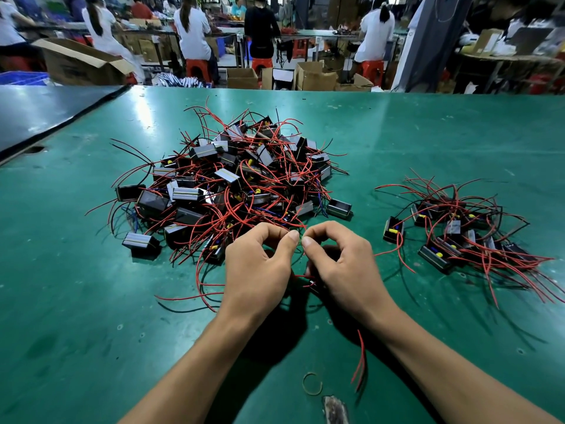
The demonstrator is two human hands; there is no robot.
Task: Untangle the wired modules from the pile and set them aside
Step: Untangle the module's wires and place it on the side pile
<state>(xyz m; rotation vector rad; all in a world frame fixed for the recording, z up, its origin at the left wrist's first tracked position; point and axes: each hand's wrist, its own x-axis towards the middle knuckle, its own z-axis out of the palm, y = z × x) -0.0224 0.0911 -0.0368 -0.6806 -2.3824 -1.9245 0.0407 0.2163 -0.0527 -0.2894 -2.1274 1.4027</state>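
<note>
A big tangled pile of small black modules with red and black wires [232, 179] lies in the middle of the green table [428, 133]. A smaller set-aside group of modules [458, 231] lies to the right. My left hand [260, 264] and my right hand [339, 264] meet at the pile's near edge, thumbs and forefingers curled and tip to tip, pinching thin red wires. A dark module is partly hidden under my right palm, with red wire ends [305, 280] showing between the hands. Loose red wires [360, 365] trail down past my right forearm.
A tan rubber band [312, 384] lies near the table's front edge, beside a worn patch [334, 408]. A dark table [46, 114] adjoins at the far left. Beyond the far edge are cardboard boxes [315, 76], red stools and several people working.
</note>
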